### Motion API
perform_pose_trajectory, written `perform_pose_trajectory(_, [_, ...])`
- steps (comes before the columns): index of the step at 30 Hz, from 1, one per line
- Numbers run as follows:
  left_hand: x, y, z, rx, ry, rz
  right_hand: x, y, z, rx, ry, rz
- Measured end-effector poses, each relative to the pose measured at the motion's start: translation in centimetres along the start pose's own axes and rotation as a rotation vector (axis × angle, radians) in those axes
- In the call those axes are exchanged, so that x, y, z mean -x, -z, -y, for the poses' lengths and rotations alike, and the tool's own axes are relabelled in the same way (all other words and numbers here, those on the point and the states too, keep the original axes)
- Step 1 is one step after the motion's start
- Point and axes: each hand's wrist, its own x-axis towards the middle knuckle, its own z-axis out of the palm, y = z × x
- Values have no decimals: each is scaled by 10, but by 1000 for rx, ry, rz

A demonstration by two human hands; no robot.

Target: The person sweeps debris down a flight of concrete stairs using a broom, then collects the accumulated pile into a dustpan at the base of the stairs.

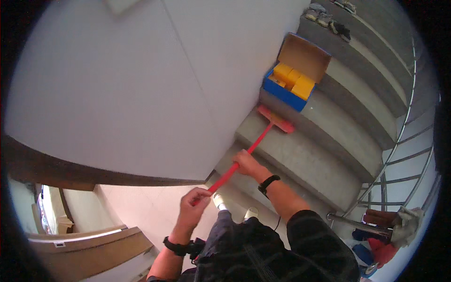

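My left hand (193,206) is closed around the upper end of the red handle of a broom (225,177). Farther down the same handle, my right hand (246,163) grips it. The pink and red broom head (276,120) rests on a grey concrete stair step (299,155), near the white wall. Just above it, on the following step, stands an open blue cardboard box (289,95) holding several yellow boxes (303,87), its brown-lined lid tilted back.
Several shoes (324,21) sit on the higher steps. A metal railing (400,130) curves along the right, with cloths (382,250) by its lower end. The white wall (141,88) borders the stairs on the left; a brown wooden piece (95,257) stands at lower left.
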Motion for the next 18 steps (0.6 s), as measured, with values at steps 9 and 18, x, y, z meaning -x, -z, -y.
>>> perform_pose_trajectory(9, [157,71,0,29,51,-375,16,-53,174,-83,97,284])
perform_pose_trajectory(18, [159,51,8,192,-11,-273,38,-18,154,-38,43,114])
